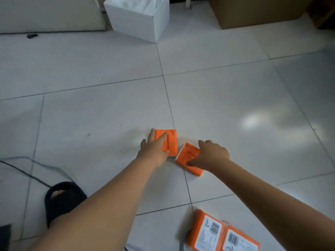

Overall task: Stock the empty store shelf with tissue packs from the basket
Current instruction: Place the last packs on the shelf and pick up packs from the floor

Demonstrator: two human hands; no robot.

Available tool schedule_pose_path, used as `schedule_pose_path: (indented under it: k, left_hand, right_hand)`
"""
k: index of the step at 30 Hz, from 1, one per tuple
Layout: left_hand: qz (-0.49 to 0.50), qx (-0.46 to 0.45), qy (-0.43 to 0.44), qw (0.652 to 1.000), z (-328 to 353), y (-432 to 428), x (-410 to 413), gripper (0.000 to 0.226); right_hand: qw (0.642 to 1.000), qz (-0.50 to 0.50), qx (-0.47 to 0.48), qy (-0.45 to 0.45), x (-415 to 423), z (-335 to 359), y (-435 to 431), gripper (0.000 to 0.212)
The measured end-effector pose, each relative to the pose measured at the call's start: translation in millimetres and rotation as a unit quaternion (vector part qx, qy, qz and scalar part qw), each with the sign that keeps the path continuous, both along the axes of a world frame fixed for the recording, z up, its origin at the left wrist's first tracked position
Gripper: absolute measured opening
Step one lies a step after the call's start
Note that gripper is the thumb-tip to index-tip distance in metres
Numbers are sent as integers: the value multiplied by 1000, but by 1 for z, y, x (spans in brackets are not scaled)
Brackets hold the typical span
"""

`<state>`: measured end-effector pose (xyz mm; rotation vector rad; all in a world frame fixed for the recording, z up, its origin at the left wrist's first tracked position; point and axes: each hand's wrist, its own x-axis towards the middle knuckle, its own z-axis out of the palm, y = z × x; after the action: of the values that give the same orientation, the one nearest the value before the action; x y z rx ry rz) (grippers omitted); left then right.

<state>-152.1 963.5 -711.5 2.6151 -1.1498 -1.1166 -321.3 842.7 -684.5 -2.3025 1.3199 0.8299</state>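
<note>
Two orange tissue packs lie on the white tiled floor just ahead of me. My left hand (154,147) rests flat on the left tissue pack (171,142), fingers straight along its left side and thumb laid on top. My right hand (212,154) grips the right tissue pack (186,153), which sits askew; the fingers curl over its far edge and the thumb presses its near side. Two more orange tissue packs (204,230) lie label-up at the bottom right. No basket or shelf shows in view.
A white box (139,20) stands on the floor at the back, with a brown cardboard box (253,11) to its right. A foot in a black slipper (63,200) is at lower left, beside a dark cable (27,173) running across the tiles.
</note>
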Motion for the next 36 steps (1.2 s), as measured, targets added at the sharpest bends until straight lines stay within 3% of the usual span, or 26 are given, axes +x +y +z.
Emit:
schedule_pose_path:
  k: [3,7,10,13,19,22,25,29,36]
  left_hand:
    - [-110,43,-45,992,-21,12,13,74]
    - [-184,-15,-84,979,-38,1,28,64]
    - [-170,-3,-110,979,-40,-11,27,74]
    - [-111,57,-137,983,-38,-14,29,109]
    - [-74,102,-125,984,-25,5,42,103]
    - [70,35,-36,996,-9,27,52,100]
    - [210,-89,-1,974,35,43,78,110]
    - [323,-243,-35,914,125,70,132,109]
    - [379,-376,-155,831,309,159,159,111]
  right_hand:
    - [998,36,19,48,22,-22,0,54]
    - [996,65,30,49,54,-33,-22,41]
    - [997,75,15,12,73,-23,-51,40]
    - [998,25,14,-58,90,-3,-78,36]
    - [981,3,51,-189,123,48,-96,45]
    - [966,-10,65,-250,136,75,-84,46]
    - [946,-12,62,-318,149,110,-70,43]
    - [917,-2,67,-393,168,175,-43,42]
    - [865,76,68,-492,194,319,31,41]
